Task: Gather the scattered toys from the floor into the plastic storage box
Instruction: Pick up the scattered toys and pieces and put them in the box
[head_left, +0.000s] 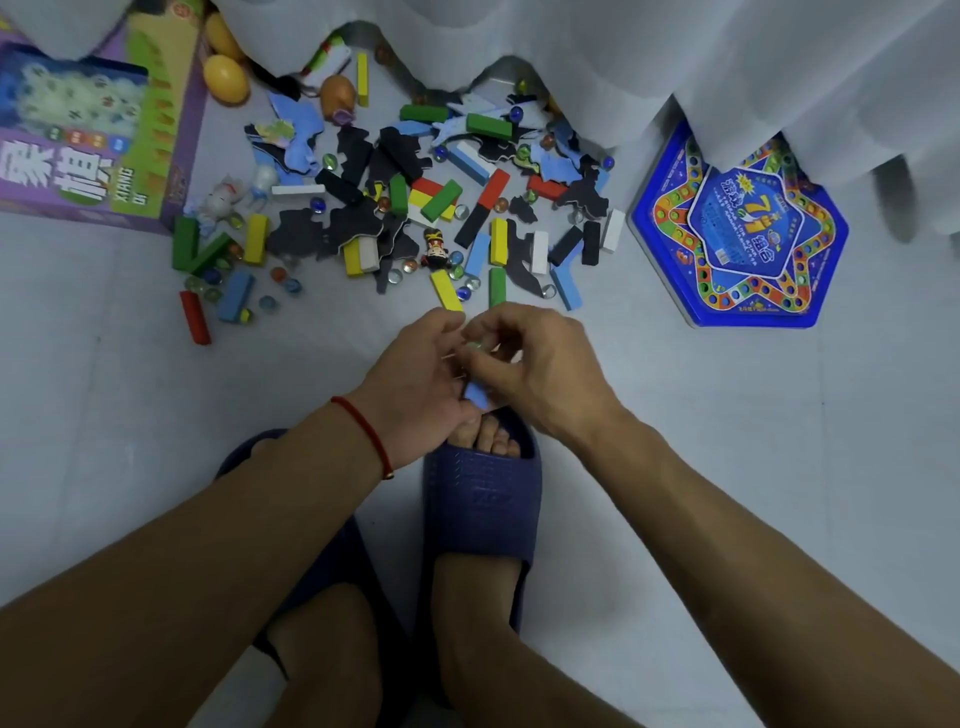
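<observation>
A heap of scattered toys (415, 208) lies on the pale floor: coloured wooden blocks, dark foam puzzle pieces, glass marbles and small figures. My left hand (415, 374) and my right hand (535, 364) meet just in front of the heap, above my feet. A light blue block (477, 393) sits between the two hands, with fingers of both curled round it. Something small and pale green shows at the fingertips (472, 345); what it is I cannot tell. No plastic storage box is in view.
A purple game box (104, 130) lies at the far left, a blue star-shaped game tin (737, 234) at the right. White curtains (675, 62) hang over the back of the heap. Two yellow eggs (226, 78) lie near the purple box. My feet in blue slippers (480, 499) stand below the hands.
</observation>
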